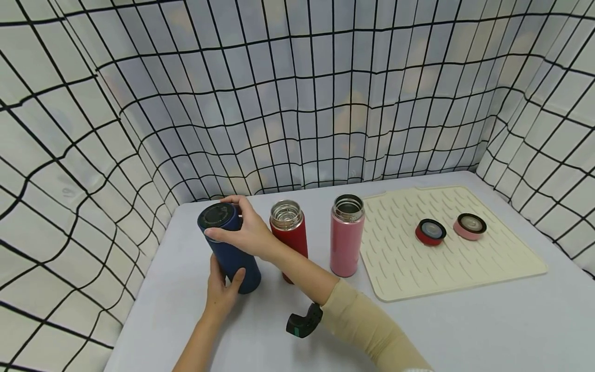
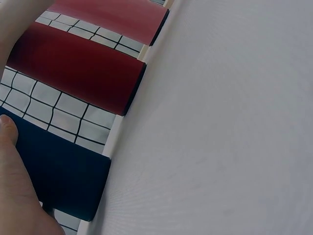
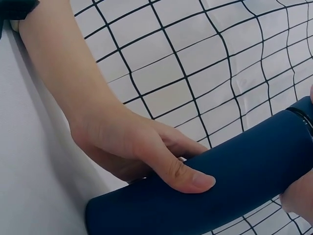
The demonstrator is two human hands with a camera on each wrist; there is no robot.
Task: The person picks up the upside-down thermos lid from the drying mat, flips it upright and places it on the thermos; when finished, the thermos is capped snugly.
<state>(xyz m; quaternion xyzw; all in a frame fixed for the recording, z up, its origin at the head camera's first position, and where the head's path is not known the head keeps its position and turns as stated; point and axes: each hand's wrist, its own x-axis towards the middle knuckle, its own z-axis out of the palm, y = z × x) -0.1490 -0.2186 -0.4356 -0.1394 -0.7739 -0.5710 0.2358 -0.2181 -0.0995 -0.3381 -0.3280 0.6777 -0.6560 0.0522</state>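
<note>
Black-gridded backdrop (image 1: 321,121) behind a pale bench (image 1: 260,336); on it, beside a red bottle (image 1: 294,237), stands a blue bottle (image 1: 238,257) — left hand (image 1: 221,297) curled round its lower body, right hand (image 1: 248,230) clasping its top.

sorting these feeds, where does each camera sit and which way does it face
Head: on the person's head, facing forward and down at the table; left hand, right hand and blue bottle show.
Left wrist: on that wrist, facing the blue bottle's lower end, red bottle and pink bottle beyond; left hand and right forearm along the left.
Right wrist: on that wrist, facing the blue bottle's body; left hand near the middle, right hand partly at the right edge.
Both wrist views share blue bottle and left hand.
</note>
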